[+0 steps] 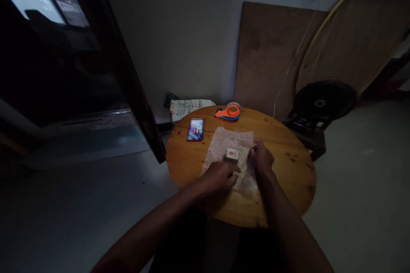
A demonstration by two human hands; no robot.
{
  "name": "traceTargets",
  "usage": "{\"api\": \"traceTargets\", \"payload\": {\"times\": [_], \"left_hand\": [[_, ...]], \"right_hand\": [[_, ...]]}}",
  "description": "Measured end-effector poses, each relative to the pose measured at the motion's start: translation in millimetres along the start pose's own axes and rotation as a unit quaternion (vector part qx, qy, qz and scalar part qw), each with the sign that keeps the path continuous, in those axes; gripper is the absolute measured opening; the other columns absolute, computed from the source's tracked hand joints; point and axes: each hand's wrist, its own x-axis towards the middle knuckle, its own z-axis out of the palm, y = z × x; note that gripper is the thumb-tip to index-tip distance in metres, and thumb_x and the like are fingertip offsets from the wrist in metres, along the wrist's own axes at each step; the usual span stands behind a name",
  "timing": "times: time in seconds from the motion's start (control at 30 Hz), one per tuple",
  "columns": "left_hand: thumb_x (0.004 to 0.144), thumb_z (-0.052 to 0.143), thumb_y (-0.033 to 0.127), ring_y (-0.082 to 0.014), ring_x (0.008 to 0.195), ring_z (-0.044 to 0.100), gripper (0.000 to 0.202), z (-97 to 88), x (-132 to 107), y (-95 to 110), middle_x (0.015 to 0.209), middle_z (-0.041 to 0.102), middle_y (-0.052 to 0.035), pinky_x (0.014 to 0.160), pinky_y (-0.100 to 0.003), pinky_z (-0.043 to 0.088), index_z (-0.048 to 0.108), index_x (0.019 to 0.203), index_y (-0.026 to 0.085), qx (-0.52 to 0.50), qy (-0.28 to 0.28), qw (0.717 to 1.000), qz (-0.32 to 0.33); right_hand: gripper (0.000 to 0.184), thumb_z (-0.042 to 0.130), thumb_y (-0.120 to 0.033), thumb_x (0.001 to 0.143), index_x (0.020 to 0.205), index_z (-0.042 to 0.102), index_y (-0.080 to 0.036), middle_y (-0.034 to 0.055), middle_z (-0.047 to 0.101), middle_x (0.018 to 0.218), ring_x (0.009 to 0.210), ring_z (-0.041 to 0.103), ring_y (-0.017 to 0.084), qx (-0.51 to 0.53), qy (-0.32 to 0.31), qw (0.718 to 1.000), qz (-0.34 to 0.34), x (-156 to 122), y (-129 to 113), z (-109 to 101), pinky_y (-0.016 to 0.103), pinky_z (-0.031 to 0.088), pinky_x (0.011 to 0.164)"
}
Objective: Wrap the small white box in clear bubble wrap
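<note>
A sheet of bubble wrap (229, 143) lies flat on a small round wooden table (288, 153). On it sits a small white box (232, 154) with a red mark on top. My left hand (218, 179) is closed, its fingers touching the near side of the box. My right hand (262, 158) rests just right of the box, fingers curled and pinching the right edge of the bubble wrap.
An orange and blue tape dispenser (228, 112) sits at the table's far edge. A phone (195, 130) lies at the left of the table. A dark fan (323, 102) stands on the floor at the right; wooden boards (272, 47) lean on the wall.
</note>
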Motion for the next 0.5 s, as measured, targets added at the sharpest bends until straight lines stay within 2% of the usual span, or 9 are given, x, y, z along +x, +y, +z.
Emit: {"api": "traceTargets", "payload": {"times": [0.1, 0.13, 0.2, 0.27, 0.4, 0.5], "left_hand": [[0.081, 0.051, 0.019, -0.0222, 0.103, 0.057, 0.035, 2.3, 15.3, -11.2, 0.109, 0.064, -0.0088, 0.090, -0.033, 0.045, 0.063, 0.114, 0.021, 0.016, 0.123, 0.991, -0.042], [0.078, 0.053, 0.018, -0.0234, 0.107, 0.054, 0.043, 4.8, 20.5, -15.6, 0.114, 0.061, -0.0103, 0.094, -0.035, 0.044, 0.058, 0.121, 0.019, 0.022, 0.145, 0.988, -0.050], [0.073, 0.057, 0.016, -0.0260, 0.115, 0.049, 0.061, 12.6, 29.2, -24.5, 0.124, 0.055, -0.0131, 0.100, -0.039, 0.040, 0.047, 0.132, 0.016, 0.022, 0.149, 0.987, -0.062], [0.071, 0.058, 0.016, -0.0272, 0.120, 0.045, 0.067, 22.6, 34.8, -32.5, 0.131, 0.051, -0.0149, 0.104, -0.040, 0.037, 0.042, 0.136, 0.013, 0.000, 0.135, 0.988, -0.075], [0.070, 0.057, 0.015, -0.0267, 0.119, 0.045, 0.064, 37.2, 37.8, -42.5, 0.129, 0.053, -0.0131, 0.105, -0.039, 0.036, 0.045, 0.133, 0.014, -0.030, 0.146, 0.985, -0.090], [0.068, 0.059, 0.014, -0.0254, 0.113, 0.048, 0.056, 37.1, 37.3, -43.0, 0.122, 0.057, -0.0105, 0.101, -0.039, 0.039, 0.051, 0.124, 0.016, -0.045, 0.169, 0.981, -0.083]], "right_hand": [[0.041, 0.049, -0.024, 0.081, 0.121, 0.057, -0.022, 0.0058, 0.071, 0.098, 0.088, 0.064, 0.022, -0.003, 0.001, 1.000, 0.002, 0.1, -0.6, -0.7, 0.028, 0.037, 0.066], [0.041, 0.049, -0.024, 0.080, 0.121, 0.057, -0.022, 0.0059, 0.071, 0.099, 0.089, 0.064, 0.022, 0.000, 0.004, 1.000, 0.002, 0.1, -0.7, -0.8, 0.029, 0.037, 0.067], [0.041, 0.049, -0.023, 0.080, 0.121, 0.056, -0.022, 0.0057, 0.070, 0.100, 0.091, 0.063, 0.022, 0.009, 0.006, 1.000, 0.002, 0.1, -0.7, -0.7, 0.029, 0.038, 0.068], [0.042, 0.049, -0.022, 0.080, 0.121, 0.055, -0.022, 0.0052, 0.069, 0.101, 0.093, 0.063, 0.022, 0.016, 0.007, 1.000, 0.001, 0.3, -0.1, 0.0, 0.029, 0.039, 0.070], [0.042, 0.048, -0.022, 0.079, 0.121, 0.056, -0.022, 0.0049, 0.067, 0.102, 0.093, 0.062, 0.020, 0.019, 0.009, 1.000, 0.001, 1.9, 2.2, 2.5, 0.029, 0.039, 0.072], [0.042, 0.049, -0.024, 0.080, 0.121, 0.056, -0.022, 0.0041, 0.066, 0.101, 0.091, 0.061, 0.020, 0.022, 0.009, 1.000, -0.001, 3.7, 3.8, 4.4, 0.028, 0.039, 0.071]]}}
